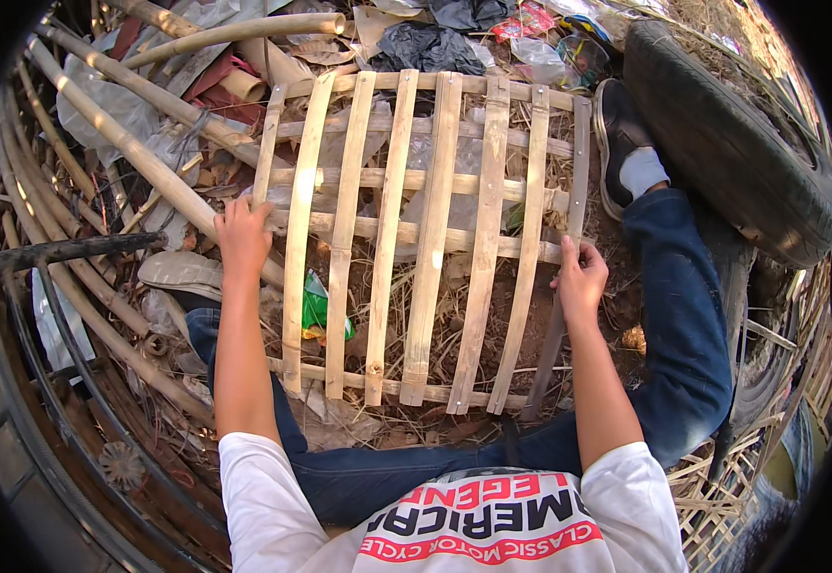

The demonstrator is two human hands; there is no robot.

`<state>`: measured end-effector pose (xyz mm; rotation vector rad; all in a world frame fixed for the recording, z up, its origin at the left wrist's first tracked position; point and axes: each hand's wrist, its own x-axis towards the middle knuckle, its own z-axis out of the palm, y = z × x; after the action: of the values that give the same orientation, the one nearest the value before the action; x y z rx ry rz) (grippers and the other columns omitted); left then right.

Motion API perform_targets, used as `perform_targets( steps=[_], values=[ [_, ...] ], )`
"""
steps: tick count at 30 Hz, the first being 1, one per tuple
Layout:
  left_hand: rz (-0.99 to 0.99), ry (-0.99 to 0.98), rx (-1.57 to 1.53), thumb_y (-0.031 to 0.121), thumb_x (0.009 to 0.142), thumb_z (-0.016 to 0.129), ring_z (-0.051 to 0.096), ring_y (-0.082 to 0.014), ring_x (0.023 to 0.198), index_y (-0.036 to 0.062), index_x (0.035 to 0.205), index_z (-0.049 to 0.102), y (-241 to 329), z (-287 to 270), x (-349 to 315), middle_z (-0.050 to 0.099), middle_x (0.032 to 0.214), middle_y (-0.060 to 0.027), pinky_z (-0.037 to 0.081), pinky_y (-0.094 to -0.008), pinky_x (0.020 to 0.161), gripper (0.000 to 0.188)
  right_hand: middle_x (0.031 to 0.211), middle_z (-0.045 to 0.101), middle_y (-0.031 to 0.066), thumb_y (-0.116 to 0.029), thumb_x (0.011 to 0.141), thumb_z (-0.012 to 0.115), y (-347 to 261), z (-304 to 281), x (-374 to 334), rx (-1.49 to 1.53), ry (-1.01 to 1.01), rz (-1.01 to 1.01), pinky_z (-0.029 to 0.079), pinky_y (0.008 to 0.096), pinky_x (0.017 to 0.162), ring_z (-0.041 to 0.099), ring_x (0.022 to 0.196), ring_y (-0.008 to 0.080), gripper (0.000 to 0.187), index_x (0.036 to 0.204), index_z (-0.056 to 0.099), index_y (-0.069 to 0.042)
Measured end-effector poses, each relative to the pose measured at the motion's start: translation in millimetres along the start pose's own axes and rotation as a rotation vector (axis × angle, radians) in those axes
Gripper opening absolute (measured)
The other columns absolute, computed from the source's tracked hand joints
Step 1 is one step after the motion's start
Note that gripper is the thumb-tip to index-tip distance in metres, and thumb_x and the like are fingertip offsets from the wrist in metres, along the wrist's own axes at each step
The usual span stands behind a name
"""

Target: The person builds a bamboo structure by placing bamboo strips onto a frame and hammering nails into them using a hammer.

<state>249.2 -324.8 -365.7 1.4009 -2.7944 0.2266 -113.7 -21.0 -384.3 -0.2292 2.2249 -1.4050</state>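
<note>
Because my left hand (244,234) has its fingers curled over the left edge of the pale, slatted bamboo lattice (438,191), while my right hand (582,279) pinches the opposite edge at the weathered grey bamboo slat (579,172), I log both as gripping; fingertips underneath hidden, pressure can't tell. Lattice sits between the bent legs, slats bowed, above littered ground. To steady it well, I'd match force on both sides, hold the edges level and avoid squeezing inward, as thin slats may twist at their nails. Further out: crumpled green plastic wrapper (315,304) seen through the gaps, long round bamboo pole (139,155) running up to the left hand, worn black rubber tyre (721,143) beyond the right foot. Any turn should clear pole and tyre.
</note>
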Motion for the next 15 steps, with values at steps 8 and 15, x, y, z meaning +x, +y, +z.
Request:
perform_targets(
  steps=[8, 15],
  values=[
    [0.009, -0.014, -0.032, 0.010, 0.059, 0.079, 0.050, -0.0263, 0.113, 0.0180, 0.109, 0.069, 9, 39, -15, 0.057, 0.113, -0.0086, 0.036, -0.0445, 0.095, 0.051, 0.086, 0.067, 0.0186, -0.028, 0.089, 0.066, 23, -22, 16, -0.400, 0.064, -0.130, 0.051, 0.0372, 0.074, 0.065, 0.078, 0.0260, 0.038, 0.100, 0.064, 0.008],
    [0.051, -0.040, -0.070, 0.009, 0.059, 0.082, 0.049, -0.0272, 0.117, 0.0150, 0.109, 0.069, 10, 37, -13, 0.056, 0.116, -0.0102, 0.034, -0.0462, 0.099, 0.052, 0.082, 0.068, 0.0164, -0.024, 0.083, 0.072, 22, -30, 17, -0.377, -0.014, -0.080, 0.050, 0.0340, 0.070, 0.064, 0.075, 0.0207, 0.035, 0.098, 0.065, 0.007]
  ],
)
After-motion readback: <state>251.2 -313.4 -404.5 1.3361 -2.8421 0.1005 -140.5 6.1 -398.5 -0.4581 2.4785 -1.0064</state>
